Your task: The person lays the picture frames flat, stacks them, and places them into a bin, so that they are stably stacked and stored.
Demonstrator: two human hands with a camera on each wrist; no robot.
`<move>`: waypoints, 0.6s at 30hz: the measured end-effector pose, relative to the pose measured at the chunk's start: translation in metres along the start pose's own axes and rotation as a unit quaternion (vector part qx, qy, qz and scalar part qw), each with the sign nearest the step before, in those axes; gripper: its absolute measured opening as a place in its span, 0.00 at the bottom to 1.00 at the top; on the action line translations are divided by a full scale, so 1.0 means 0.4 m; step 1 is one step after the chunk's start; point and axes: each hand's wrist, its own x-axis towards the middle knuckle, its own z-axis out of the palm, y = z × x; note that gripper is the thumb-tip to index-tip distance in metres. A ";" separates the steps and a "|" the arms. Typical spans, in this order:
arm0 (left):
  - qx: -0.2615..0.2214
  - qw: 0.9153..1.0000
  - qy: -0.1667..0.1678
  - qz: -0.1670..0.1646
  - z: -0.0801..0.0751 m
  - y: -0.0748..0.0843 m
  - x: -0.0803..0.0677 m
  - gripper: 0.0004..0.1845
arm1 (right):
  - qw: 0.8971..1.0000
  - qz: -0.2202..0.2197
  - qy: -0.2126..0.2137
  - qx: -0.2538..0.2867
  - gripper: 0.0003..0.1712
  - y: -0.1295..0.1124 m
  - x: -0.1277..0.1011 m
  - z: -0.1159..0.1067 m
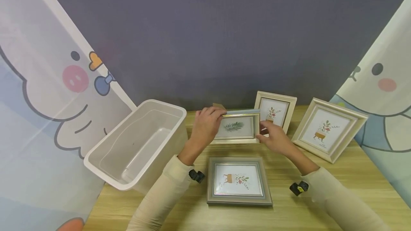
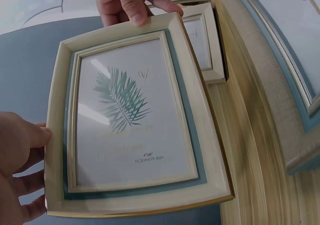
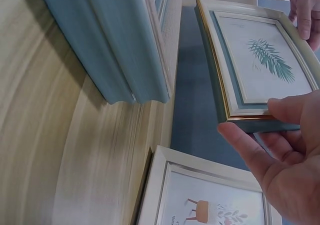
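Both hands hold a cream and teal picture frame with a green leaf print (image 1: 238,127) over the back of the wooden table (image 1: 289,216). My left hand (image 1: 207,120) pinches its left edge, thumb on the front and fingers behind. My right hand (image 1: 272,136) grips the right edge the same way. The left wrist view shows the leaf frame (image 2: 132,115) face on, between the left hand (image 2: 20,170) and the right hand (image 2: 130,2). In the right wrist view the leaf frame (image 3: 260,60) sits above the right hand (image 3: 280,160).
A grey-blue frame (image 1: 239,181) lies flat near me. Two cream frames (image 1: 275,111) (image 1: 329,129) stand at the back right. An empty white plastic bin (image 1: 138,142) stands at the left table edge. Cartoon-print curtains hang on both sides.
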 end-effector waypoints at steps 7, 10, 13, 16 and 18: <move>-0.008 1.000 0.010 -0.008 -0.007 -0.019 -0.006 0.11 | 1.000 -0.003 -0.001 0.030 0.08 0.001 -0.004 -0.004; -0.014 1.000 0.007 -0.018 -0.014 -0.027 -0.006 0.12 | 0.999 -0.002 0.000 0.037 0.08 0.002 -0.007 -0.008; -0.031 0.999 0.011 -0.022 -0.022 -0.033 -0.004 0.13 | 0.999 -0.003 0.001 0.042 0.09 0.003 -0.011 -0.013; -0.059 0.998 0.021 -0.013 -0.027 -0.040 -0.003 0.14 | 0.999 0.001 0.003 0.051 0.09 0.004 -0.017 -0.017; -0.075 0.997 0.026 -0.011 -0.028 -0.045 -0.005 0.14 | 0.998 0.006 0.001 0.060 0.08 0.005 -0.021 -0.020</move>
